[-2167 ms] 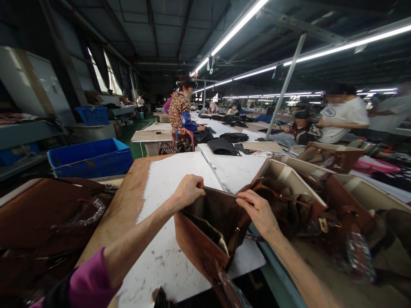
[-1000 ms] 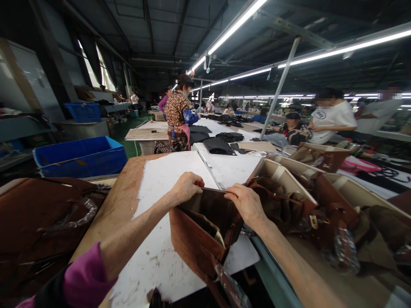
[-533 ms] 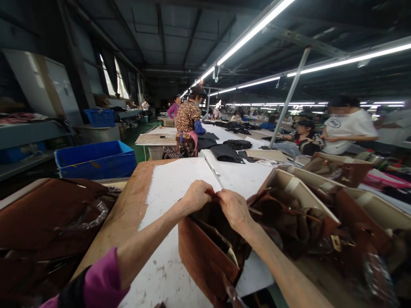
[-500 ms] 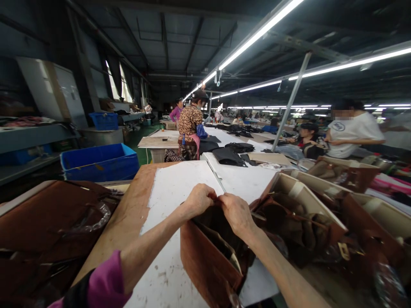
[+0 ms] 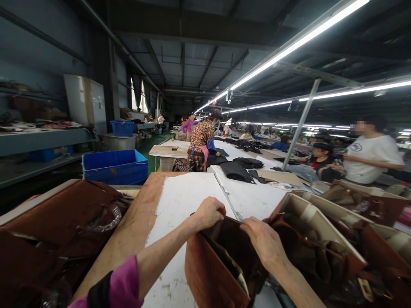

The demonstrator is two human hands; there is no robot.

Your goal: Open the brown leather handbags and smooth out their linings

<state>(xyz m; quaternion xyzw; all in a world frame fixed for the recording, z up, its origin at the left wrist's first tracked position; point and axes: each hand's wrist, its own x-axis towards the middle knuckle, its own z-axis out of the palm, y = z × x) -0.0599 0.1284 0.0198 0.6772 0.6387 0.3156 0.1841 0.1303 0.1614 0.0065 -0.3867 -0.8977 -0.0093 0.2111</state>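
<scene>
my left grip [image 5: 208, 212] pinches the far rim of the open brown bag [image 5: 210, 271]; my right grip [image 5: 263, 240] has the same rim, further right, hands apart. bag's in front of me, mouth up, over the white sheet [image 5: 180, 190] on the table [image 5: 146, 214]. more open bags [image 5: 321, 254] to my right, blue bin [image 5: 117, 174] ahead left.

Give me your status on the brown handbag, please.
Left hand and right hand gripping brown handbag along far edge. Handbag open. More brown bags close on right.
</scene>
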